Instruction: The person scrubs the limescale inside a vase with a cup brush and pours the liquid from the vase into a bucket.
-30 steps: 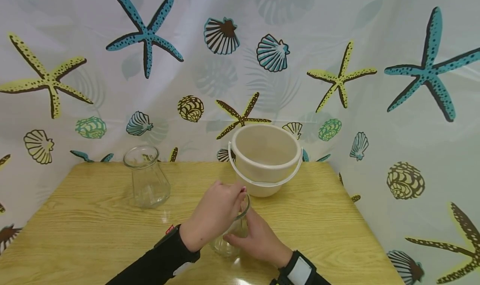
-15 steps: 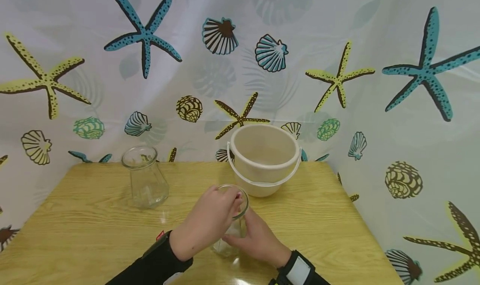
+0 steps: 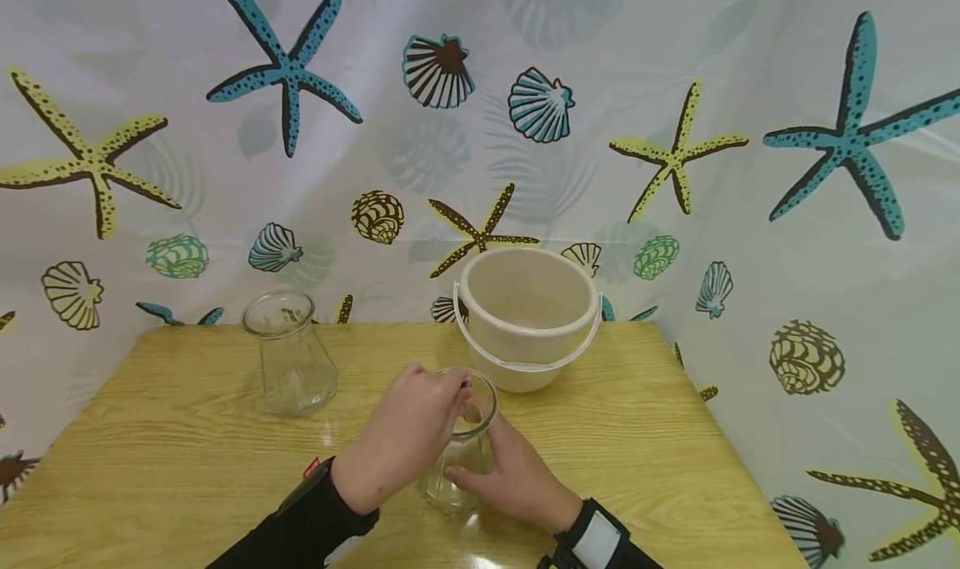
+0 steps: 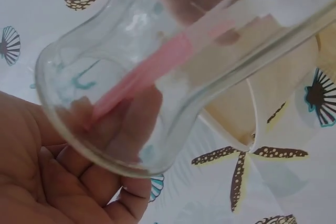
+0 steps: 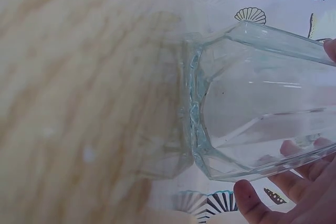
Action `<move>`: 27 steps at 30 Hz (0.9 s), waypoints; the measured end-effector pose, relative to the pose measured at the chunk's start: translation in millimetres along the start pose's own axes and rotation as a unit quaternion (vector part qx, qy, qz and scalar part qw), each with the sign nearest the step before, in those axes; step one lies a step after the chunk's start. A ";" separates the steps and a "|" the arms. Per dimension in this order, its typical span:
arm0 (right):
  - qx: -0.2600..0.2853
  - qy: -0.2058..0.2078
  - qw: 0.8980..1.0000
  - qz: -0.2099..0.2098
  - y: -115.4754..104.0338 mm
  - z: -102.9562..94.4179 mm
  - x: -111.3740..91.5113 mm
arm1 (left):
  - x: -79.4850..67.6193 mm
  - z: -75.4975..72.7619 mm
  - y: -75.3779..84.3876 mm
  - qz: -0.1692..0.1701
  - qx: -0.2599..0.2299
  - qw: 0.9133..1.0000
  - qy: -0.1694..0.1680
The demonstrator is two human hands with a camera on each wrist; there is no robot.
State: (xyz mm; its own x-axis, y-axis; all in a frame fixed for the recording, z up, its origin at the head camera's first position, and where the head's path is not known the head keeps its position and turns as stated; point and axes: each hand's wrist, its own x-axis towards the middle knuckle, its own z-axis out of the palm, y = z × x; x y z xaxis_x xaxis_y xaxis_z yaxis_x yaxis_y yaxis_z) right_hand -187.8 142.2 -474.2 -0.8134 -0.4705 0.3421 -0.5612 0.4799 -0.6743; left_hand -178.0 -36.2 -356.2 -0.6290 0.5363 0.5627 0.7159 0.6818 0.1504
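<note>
Nearest the camera: black sleeves on both arms, w/ a white-faced wrist unit [image 3: 598,541] on the right arm and a small red tag [image 3: 310,467] on the left sleeve – no text readable on either.

Wooden table [image 3: 187,452], light yellow grain, glossy w/ a glare spot near the front edge. On it, front-centre, stands the clear glass jar [image 3: 459,452], faceted sides, round rim. Right hand [image 3: 517,477] wraps the jar's lower body from the right, fingers curled round the glass; the right wrist view shows fingertips [image 5: 247,203] against the jar's underside edge, base resting on the wood. Left hand [image 3: 408,436] sits over the jar's mouth, fingers bent down at the rim – in the left wrist view a pink strip-like thing [image 4: 152,72] shows through the glass, inside or behind the jar; can't tell what it is or whether the fingers pinch it.

Further back, left: a second glass jar [image 3: 291,352], same shape, upright, well apart from the hands. Back centre: cream plastic bucket [image 3: 525,319], white handle hanging down its front, just behind the held jar.

Behind and to the right: white curtain [image 3: 825,219] printed w/ teal and yellow starfish and shells, walling the table in.

Vs 1 s ago: left hand has slid back toward the person – more of the rim now uncovered. Right hand, jar, bucket and 2nd jar unchanged.

No brands or legible writing anywhere.
</note>
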 end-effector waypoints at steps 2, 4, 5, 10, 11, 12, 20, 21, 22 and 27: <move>0.001 0.002 1.000 -0.002 -0.4 0.1 0.5 | 0.2 2.2 -1.8 -0.002 -0.006 1.000 0.001; 0.002 0.003 1.000 -0.007 -1.0 0.3 1.3 | 0.9 4.8 -3.4 -0.004 -0.015 1.000 0.002; 0.003 0.003 1.000 -0.009 -1.3 0.4 1.6 | 1.3 6.1 -3.8 -0.004 -0.021 1.000 0.002; 0.010 -0.002 1.000 0.001 -3.0 -0.5 1.2 | 6.4 11.5 -2.4 -0.001 -0.040 0.999 -0.001; 0.013 -0.004 1.000 -0.001 -3.0 -0.5 1.2 | 7.6 12.3 -1.5 0.000 -0.041 0.999 -0.001; 0.014 -0.006 1.000 0.000 -2.9 -0.7 0.9 | 9.1 13.2 -0.6 0.001 -0.039 0.999 -0.002; 0.004 -0.008 1.000 -0.005 -0.3 0.4 0.0 | 12.1 15.5 6.8 0.004 -0.040 0.999 0.001; 0.002 -0.007 1.000 -0.005 0.0 0.6 -0.2 | 11.8 15.5 7.3 0.005 -0.041 0.999 0.002; 0.002 -0.007 1.000 -0.004 0.2 0.8 -0.3 | 11.4 15.3 7.9 0.007 -0.042 0.999 0.002; 0.003 -0.009 1.000 0.004 0.8 1.5 -1.1 | 9.4 13.5 9.8 0.016 -0.053 0.998 0.001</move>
State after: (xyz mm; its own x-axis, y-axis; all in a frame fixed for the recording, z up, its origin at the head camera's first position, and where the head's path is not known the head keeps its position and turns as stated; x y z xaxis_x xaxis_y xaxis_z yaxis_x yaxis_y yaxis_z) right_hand -187.1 142.0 -476.1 -0.8151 -0.4794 0.3252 -0.5534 0.4786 -0.6816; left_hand -180.9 -17.7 -360.4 -0.6054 0.5556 0.5699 0.7631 0.6086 0.2173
